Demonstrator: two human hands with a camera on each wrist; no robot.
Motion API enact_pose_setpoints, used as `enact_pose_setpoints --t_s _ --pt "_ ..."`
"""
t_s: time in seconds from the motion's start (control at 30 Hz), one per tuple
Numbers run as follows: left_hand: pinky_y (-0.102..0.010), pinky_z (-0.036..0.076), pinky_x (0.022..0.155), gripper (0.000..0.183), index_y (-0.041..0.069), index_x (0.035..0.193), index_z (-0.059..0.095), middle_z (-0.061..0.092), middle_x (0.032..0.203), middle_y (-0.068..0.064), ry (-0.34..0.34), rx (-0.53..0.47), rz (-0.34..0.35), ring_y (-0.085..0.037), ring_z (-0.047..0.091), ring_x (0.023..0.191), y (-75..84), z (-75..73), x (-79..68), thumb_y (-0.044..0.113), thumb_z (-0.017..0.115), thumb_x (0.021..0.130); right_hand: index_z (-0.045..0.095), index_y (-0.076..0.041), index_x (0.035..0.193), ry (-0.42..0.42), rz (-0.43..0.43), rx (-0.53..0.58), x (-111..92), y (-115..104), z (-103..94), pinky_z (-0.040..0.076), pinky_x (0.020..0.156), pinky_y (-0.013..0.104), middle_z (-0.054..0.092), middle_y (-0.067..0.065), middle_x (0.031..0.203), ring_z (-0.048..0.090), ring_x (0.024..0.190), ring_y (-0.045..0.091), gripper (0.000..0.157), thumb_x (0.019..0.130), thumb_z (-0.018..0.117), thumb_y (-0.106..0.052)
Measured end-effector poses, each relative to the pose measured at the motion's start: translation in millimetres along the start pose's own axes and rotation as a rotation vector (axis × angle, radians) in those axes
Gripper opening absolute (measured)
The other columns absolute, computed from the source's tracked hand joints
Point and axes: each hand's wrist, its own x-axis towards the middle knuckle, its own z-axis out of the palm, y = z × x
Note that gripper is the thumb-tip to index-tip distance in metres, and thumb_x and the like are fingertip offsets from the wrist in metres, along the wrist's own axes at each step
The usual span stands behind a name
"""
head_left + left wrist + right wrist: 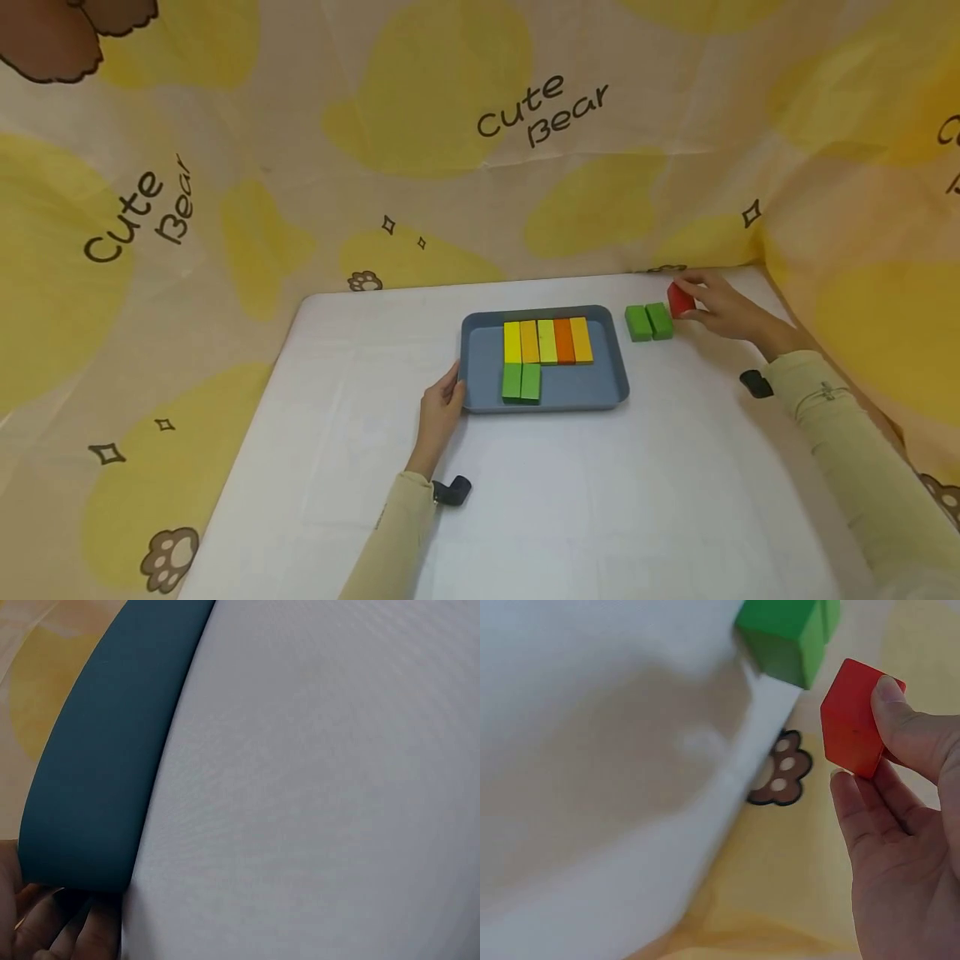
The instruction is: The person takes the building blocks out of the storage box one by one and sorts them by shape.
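A blue-grey tray (577, 392) lies on the white table, with a row of yellow, yellow-green and orange blocks (548, 342) and two green blocks (521, 382) below the row's left end. My left hand (438, 412) grips the tray's left side near its front corner; the left wrist view has the fingers (90, 926) curled at that corner. Between thumb and fingers, my right hand (723, 308) pinches a red block (853, 720) right of the tray. Just left of it, two more green blocks (649, 322) lie side by side on the table.
The white table (540, 500) meets a yellow-patterned cloth backdrop (420, 167) at the back and sides. The right hand is near the table's back right corner. A black wrist camera (452, 491) sits on the left wrist, another black device (756, 384) on the right.
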Motion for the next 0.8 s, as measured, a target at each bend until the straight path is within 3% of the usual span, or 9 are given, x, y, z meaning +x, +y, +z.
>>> enact_pose_setpoints --t_s 0.07,0.13,0.17,0.3,0.4,0.57,0.8 --pt "-0.030 0.051 0.101 0.042 0.002 0.141 0.050 0.053 0.142 -0.017 0.001 -0.003 0.002 -0.027 0.055 0.128 -0.5 -0.4 -0.7 0.009 0.053 0.100 0.052 0.023 0.124 0.024 -0.048 -0.014 -2.8 7.0 4.1 0.038 0.098 0.023 0.049 0.032 0.122 0.045 0.109 0.045 0.057 0.074 0.075 0.008" --pt "-0.030 0.051 0.101 0.042 0.002 0.141 0.050 0.053 0.142 -0.017 -0.001 -0.003 0.008 -0.027 0.055 0.128 -0.7 -0.7 -1.0 0.008 0.052 0.100 0.053 0.024 0.121 0.025 -0.070 -0.012 -4.4 12.5 7.4 0.037 0.096 0.022 0.049 0.033 0.119 0.045 0.107 0.045 0.057 0.072 0.076 0.009" --pt "-0.030 0.051 0.101 0.042 0.002 0.141 0.050 0.053 0.142 -0.017 -0.002 -0.002 0.011 -0.027 0.055 0.128 -0.8 -0.7 -1.1 0.009 0.052 0.100 0.053 0.024 0.122 0.010 -0.060 -0.006 -5.1 14.2 8.5 0.038 0.097 0.025 0.048 0.033 0.119 0.045 0.107 0.045 0.057 0.072 0.076 0.009" --pt "-0.029 0.051 0.102 0.042 0.002 0.142 0.049 0.052 0.142 -0.016 -0.005 0.000 0.009 -0.025 0.055 0.129 -0.2 -0.9 -1.5 0.009 0.052 0.100 0.048 0.024 0.127 -0.086 0.027 0.034 -5.4 17.7 11.0 0.042 0.090 0.055 0.045 0.035 0.122 0.042 0.110 0.047 0.056 0.079 0.072 0.007" --pt "-0.030 0.051 0.101 0.042 0.002 0.141 0.049 0.052 0.142 -0.017 -0.005 -0.003 0.007 -0.025 0.054 0.129 0.5 -0.2 -2.0 0.009 0.052 0.100 0.041 0.023 0.134 -0.201 0.139 0.107 -6.6 18.9 12.5 0.038 0.097 0.066 0.039 0.037 0.131 0.037 0.118 0.050 0.059 0.086 0.068 0.003" --pt "-0.030 0.051 0.101 0.042 0.002 0.141 0.050 0.053 0.141 -0.018 0.000 -0.009 0.016 -0.026 0.055 0.128 1.1 -0.3 -1.5 0.007 0.052 0.100 0.029 0.014 0.147 -0.354 0.299 0.180 -5.4 20.9 15.5 0.026 0.112 0.071 0.026 0.033 0.146 0.026 0.132 0.050 0.064 0.095 0.061 -0.006" --pt "-0.031 0.052 0.100 0.042 0.002 0.141 0.050 0.053 0.141 -0.018 0.004 -0.014 0.018 -0.028 0.056 0.128 0.2 -0.8 -0.7 0.008 0.053 0.100 0.029 0.014 0.147 -0.358 0.274 0.179 -4.9 22.1 17.2 0.027 0.112 0.071 0.026 0.033 0.146 0.028 0.133 0.049 0.061 0.097 0.059 -0.005"
